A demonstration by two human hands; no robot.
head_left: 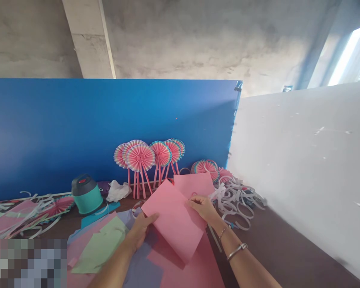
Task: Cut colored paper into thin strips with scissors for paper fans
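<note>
A pink sheet of paper [175, 224] is held up at a slant between my hands. My left hand [142, 228] grips its left edge, thumb on top and fingers underneath. On the upper right side my right hand [202, 208] pinches with thumb and fingertips at the sheet's edge. Behind it a second pink sheet [195, 184] shows; whether my fingers touch that one I cannot tell. Below lie a larger pink sheet [202, 260], a purple-grey sheet [144, 268] and light green paper [99, 248].
Several pleated paper fans [140, 158] lean upright against the blue panel [78, 120]. Curled white paper strips [237, 200] heap up at right, beside a white panel [303, 160]. A teal container with dark lid [88, 198] stands left, near crumpled white material [118, 191] and more strips [39, 216].
</note>
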